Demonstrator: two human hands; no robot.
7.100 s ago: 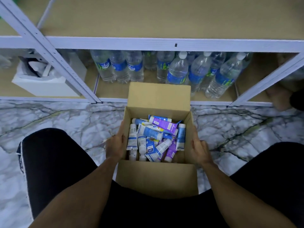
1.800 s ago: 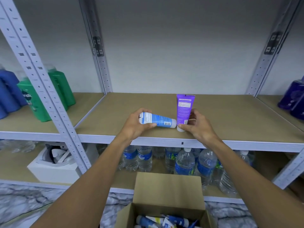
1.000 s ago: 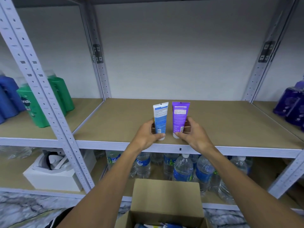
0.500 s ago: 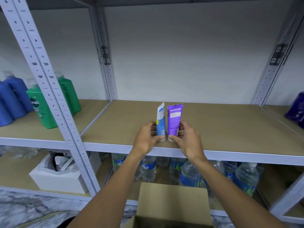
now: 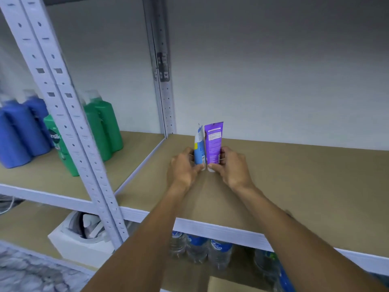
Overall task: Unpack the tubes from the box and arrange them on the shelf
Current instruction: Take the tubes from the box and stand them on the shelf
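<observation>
The blue tube (image 5: 199, 150) and the purple tube (image 5: 213, 144) stand upright on their caps, side by side and touching, at the centre of the frame on the tan shelf (image 5: 294, 175), well back from its white front rail (image 5: 221, 230). The left hand (image 5: 183, 169) has its fingers curled round the lower part of the blue tube; the right hand (image 5: 233, 167) grips the purple one low down in the same way, thumb at the cap.

Right of the tubes the board runs bare to the frame's right edge. Behind them is the grey wall. Left of them the board ends at a thin white edge by the rear upright (image 5: 166, 102).

Beyond that edge, on the neighbouring shelf at centre left, stand green bottles (image 5: 105, 131) and blue bottles (image 5: 19, 135), partly behind the slanting front post (image 5: 69, 114).

Under the rail, water bottles (image 5: 219, 253) stand in a row, a white foam box (image 5: 80, 241) sits at lower left, and a flap of the cardboard box (image 5: 227, 284) shows at the bottom edge.
</observation>
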